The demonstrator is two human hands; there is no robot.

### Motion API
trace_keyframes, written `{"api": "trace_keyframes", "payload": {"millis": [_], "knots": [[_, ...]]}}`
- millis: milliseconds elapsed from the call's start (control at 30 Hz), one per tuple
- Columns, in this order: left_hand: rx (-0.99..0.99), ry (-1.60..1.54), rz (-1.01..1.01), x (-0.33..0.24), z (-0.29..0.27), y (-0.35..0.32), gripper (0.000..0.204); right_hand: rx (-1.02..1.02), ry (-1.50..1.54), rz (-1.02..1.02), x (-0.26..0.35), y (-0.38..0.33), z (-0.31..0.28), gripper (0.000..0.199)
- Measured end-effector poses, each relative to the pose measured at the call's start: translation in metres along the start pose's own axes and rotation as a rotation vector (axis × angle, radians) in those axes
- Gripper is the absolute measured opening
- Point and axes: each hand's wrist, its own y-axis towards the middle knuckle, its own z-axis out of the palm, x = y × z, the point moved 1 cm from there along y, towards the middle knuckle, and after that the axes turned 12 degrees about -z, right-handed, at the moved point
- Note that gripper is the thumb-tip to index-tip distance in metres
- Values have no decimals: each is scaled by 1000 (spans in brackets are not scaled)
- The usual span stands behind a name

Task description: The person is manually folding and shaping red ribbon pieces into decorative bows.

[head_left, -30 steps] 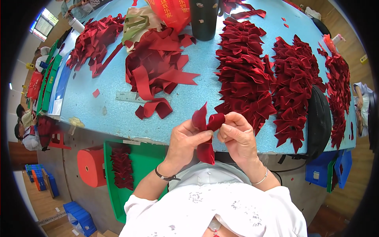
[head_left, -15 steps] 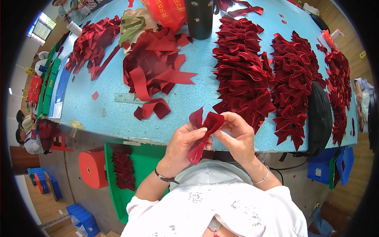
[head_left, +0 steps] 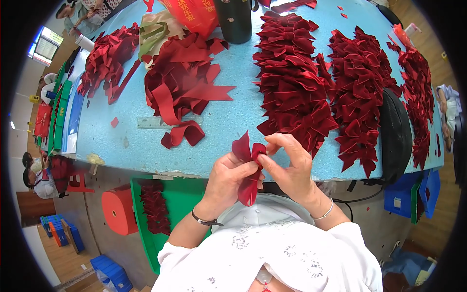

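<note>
Above my lap, near the table edge, a dark red velvet ribbon is folded into loops, one pointing down and an end sticking up. My left hand is closed on its middle, thumb across the front. The thumb of my right hand presses the ribbon's upper right loop, its index finger arched above. Part of the ribbon is hidden by my fingers. Just beyond my hands, a thick row of finished red bows lies on the blue table. Left of it is a heap of loose cut ribbons.
More bow rows lie rightward, beside a black pouch. A ruler, black flask and red bag sit on the table. Below the edge are a green tray and red roll. Other people are at left.
The ribbon's wide upper right loop has become smaller and tighter under my right thumb. My right index finger has lifted away from it. The view has shifted slightly.
</note>
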Motion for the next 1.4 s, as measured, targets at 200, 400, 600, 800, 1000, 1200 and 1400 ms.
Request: {"api": "trace_keyframes", "payload": {"millis": [200, 400, 600, 800, 1000, 1200, 1400], "knots": [[-159, 96, 173, 1, -2, 0, 16, 52, -116, -61, 0, 2, -3, 24], [-144, 66, 190, 1, -4, 3, 16, 42, 19, 12, -2, -2, -1, 28], [-82, 20, 132, -3, 0, 2, 19, 52, 116, -43, 0, 2, -1, 31], [40, 46, 124, -5, 4, 1, 21, 37, -13, -177, -4, 0, 1, 31], [-18, 104, 144, -2, -6, 6, 15, 92, -32, -206, -2, 0, 0, 31], [-86, 57, 201, 5, -8, 8, 12, 131, -158, -233, 0, -3, -3, 32], [12, 51, 194, 1, -8, 5, 11, 39, -10, -187, 1, 0, -1, 32]]}}
